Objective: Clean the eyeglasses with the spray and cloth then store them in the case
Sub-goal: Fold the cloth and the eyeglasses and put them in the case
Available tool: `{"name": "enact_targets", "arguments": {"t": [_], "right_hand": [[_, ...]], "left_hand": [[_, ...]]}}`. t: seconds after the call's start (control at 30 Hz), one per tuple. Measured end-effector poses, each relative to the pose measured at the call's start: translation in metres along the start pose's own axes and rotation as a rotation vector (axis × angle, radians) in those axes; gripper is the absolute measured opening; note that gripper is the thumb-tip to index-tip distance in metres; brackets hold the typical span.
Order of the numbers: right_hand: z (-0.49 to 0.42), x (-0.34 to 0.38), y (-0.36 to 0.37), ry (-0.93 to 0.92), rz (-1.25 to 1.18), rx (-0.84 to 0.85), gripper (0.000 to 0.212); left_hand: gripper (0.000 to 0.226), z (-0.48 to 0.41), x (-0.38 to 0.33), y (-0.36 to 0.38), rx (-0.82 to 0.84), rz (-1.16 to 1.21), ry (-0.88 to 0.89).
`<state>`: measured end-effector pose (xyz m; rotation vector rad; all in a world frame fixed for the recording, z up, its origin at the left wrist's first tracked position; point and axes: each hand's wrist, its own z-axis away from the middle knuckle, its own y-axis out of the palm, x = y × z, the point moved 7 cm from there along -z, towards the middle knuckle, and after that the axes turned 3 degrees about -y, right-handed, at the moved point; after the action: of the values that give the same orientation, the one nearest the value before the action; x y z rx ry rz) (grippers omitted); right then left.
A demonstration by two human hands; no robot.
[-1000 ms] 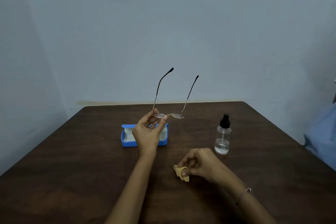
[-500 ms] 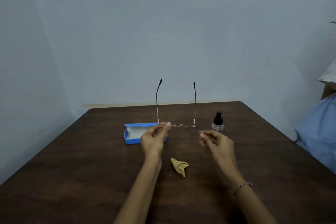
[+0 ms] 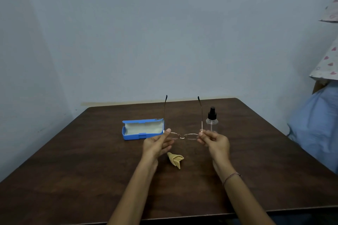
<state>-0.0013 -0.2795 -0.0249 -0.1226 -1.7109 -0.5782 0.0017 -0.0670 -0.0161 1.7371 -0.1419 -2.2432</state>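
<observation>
The eyeglasses (image 3: 182,135) hang above the worktop (image 3: 73,170), temples open and pointing away, each frame end pinched by the fingers of the left hand (image 3: 157,144) and right hand (image 3: 215,141), over the folded cloth (image 3: 175,159), between the open blue case (image 3: 142,129) and the spray bottle (image 3: 212,120).

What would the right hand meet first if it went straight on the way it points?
Probably the clear spray bottle with black pump top, standing just beyond the right hand; depth is unclear.

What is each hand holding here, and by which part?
Both hold the eyeglasses: the left hand pinches the frame's left end, the right hand its right end, near the hinges.
</observation>
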Motion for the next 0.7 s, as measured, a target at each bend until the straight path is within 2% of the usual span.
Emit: {"name": "enact_targets", "arguments": {"t": [0.43,0.7], "right_hand": [[-0.012,-0.013,-0.01,0.074,0.12,-0.009,0.007],[-0.015,-0.015,-0.013,-0.033,0.485,0.03,0.014]], "left_hand": [[0.011,-0.016,0.002,-0.013,-0.154,-0.26,0.054],[0.011,-0.033,0.005,-0.013,-0.207,-0.384,0.053]]}}
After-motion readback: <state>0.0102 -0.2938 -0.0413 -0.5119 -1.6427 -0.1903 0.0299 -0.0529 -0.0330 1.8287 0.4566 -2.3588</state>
